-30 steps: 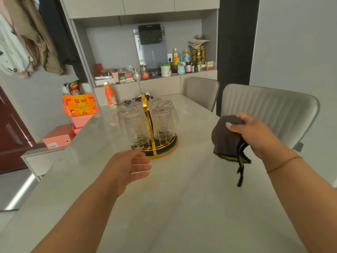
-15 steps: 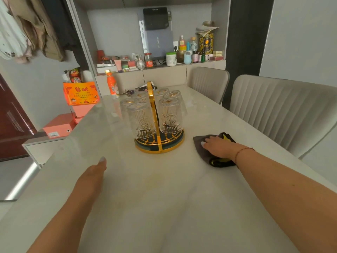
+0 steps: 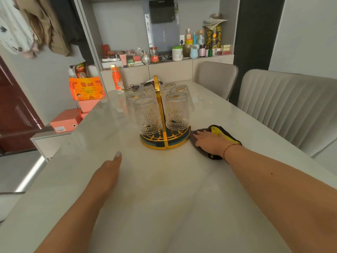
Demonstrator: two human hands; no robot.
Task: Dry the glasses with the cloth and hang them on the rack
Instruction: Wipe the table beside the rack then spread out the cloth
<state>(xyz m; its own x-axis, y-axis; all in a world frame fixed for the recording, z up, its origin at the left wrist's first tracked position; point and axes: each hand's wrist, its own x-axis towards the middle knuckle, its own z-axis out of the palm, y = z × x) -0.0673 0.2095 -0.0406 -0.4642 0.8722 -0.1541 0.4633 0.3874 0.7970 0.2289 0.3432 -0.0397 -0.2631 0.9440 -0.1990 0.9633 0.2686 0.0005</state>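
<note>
Gold-wire rack (image 3: pixel 165 141) holds six glasses (image 3: pixel 148 115) upturned, mid-table (image 3: pixel 164 198). Right hand (image 3: pixel 209 143) lies flat, fingers straight, on one cloth (image 3: pixel 225 135) touching the rack's rim. Left hand (image 3: pixel 107 175) is flat, holding nothing. Two chairs (image 3: pixel 284 108) line the right edge.

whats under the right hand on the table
A dark grey cloth with yellow trim lies flat under the right hand, beside the rack. The cloth's middle is covered by the hand.
</note>
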